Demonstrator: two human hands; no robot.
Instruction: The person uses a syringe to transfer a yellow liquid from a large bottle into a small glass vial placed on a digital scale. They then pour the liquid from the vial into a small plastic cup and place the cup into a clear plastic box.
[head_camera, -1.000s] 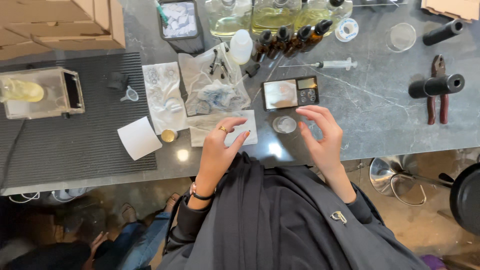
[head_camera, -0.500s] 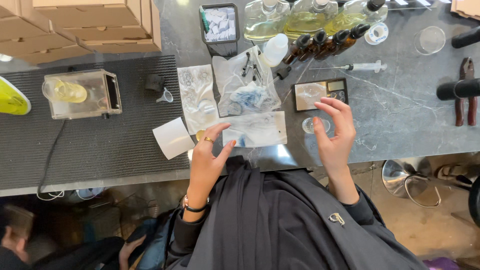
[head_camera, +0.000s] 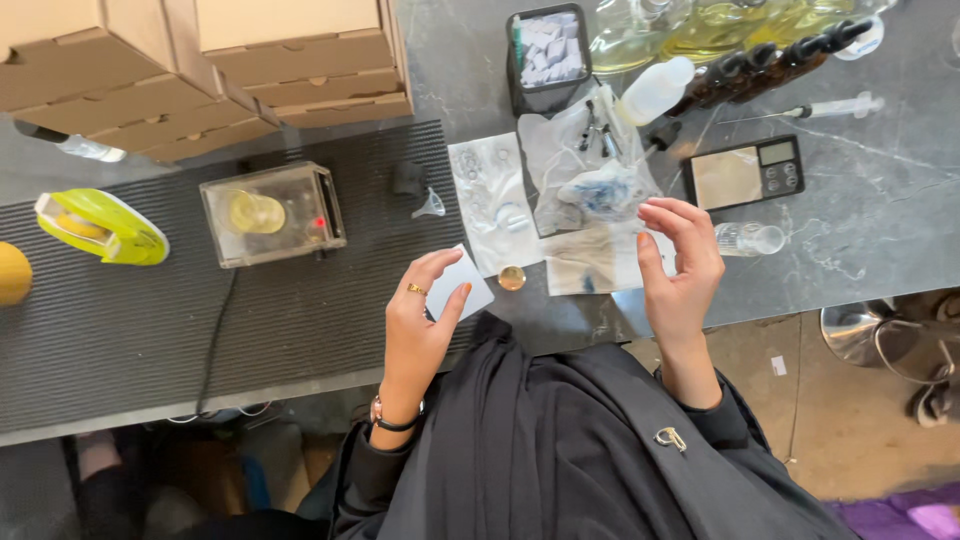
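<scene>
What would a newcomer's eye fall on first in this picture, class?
Most likely the two raised, empty hands at the table's near edge: the left hand over a white card, the right hand beside a small clear glass bottle lying on its side. Next, the bright yellow-green object far left on the ribbed black mat.

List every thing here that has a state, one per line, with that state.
Left hand: open, empty, over the white card.
Right hand: open, empty, over a clear bag.
Small jar: on its side, uncapped.
Gold cap: loose on the counter.
Scale: pan bare.
Clear box: red light on.
Dropper bottles: capped.
Syringe: lying flat.
Cardboard boxes: closed, stacked.
</scene>
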